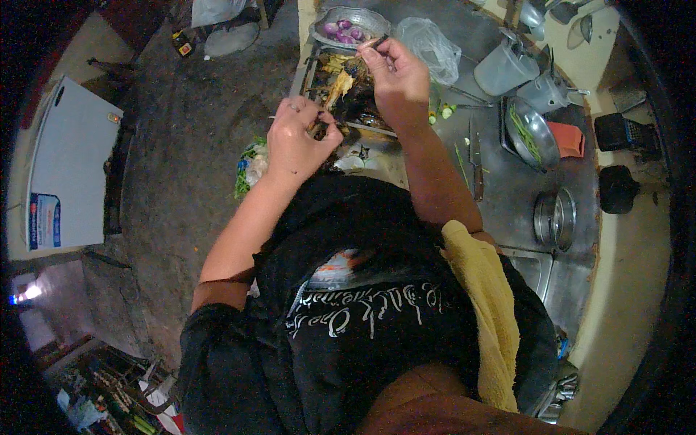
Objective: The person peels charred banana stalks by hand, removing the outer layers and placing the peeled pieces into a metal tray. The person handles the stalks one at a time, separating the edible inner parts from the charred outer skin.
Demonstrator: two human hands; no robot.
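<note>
My right hand (401, 76) is raised over the far side of a tray (375, 130), thumb and fingertips pinched on a dark, thin strip (380, 41). Nearer to me, my left hand (300, 130) curls over the tray's left side, thumb meeting fingers around a small dark piece (319, 129), mostly hidden. Between the hands lies soft yellow-brown food (339, 89) with charred bits. Dark, glossy pieces (370, 117) fill the tray's near right. A metal bowl of peeled purple onions (346, 32) stands just beyond the tray.
A crumpled plastic bag (429, 49) lies right of the onion bowl. On the steel counter are a knife (475, 163), a pan of green beans (526, 133), plastic pitchers (505, 68) and a round metal tin (554, 219). Bagged greens (253, 166) sit at the left edge.
</note>
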